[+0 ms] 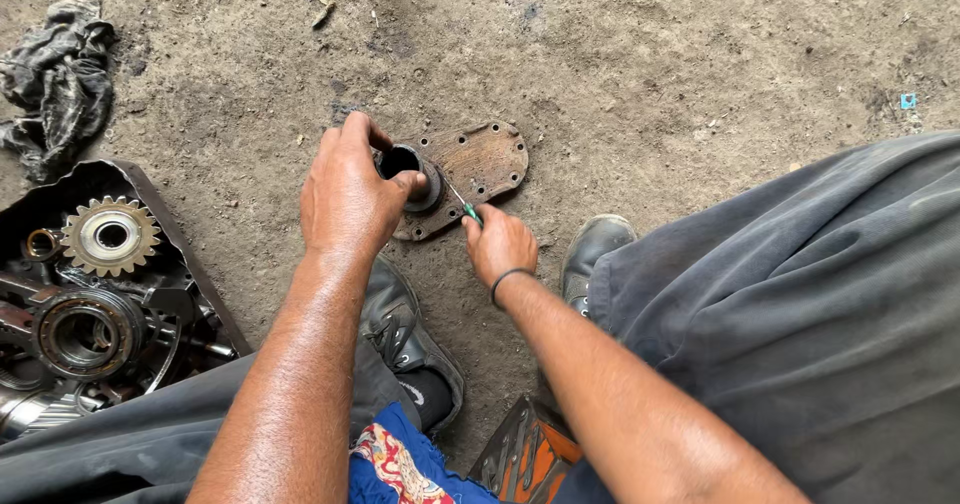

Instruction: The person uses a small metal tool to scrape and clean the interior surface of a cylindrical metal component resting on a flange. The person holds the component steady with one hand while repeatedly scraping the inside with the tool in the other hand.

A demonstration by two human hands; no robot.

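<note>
**gearhead_44:** So where's this at? I see the rusty cover plate (480,169) lying flat on the dirt floor (650,54), just ahead of the black shoes (410,339).

**mudwrench:** Yeah, it's already off the open gearbox (95,284), which sits well apart at the left with its toothed gear (110,235) showing. The left hand (348,199) has its fingers curled around the short metal sleeve (408,169) standing up from the plate, pinning it down.

**gearhead_44:** And the right?

**mudwrench:** The right hand (500,247) has its fingers pinched tight on a small green-handled screwdriver (465,207), tip angled at the base of the sleeve. Looks to me like picking or scraping around that joint is in progress. Can't tell if anything has come loose.

**gearhead_44:** So the plate's bolt holes are empty, sleeve is in place?

**mudwrench:** Seems so. Dark rag (55,79) is lying unused at far left.
</note>
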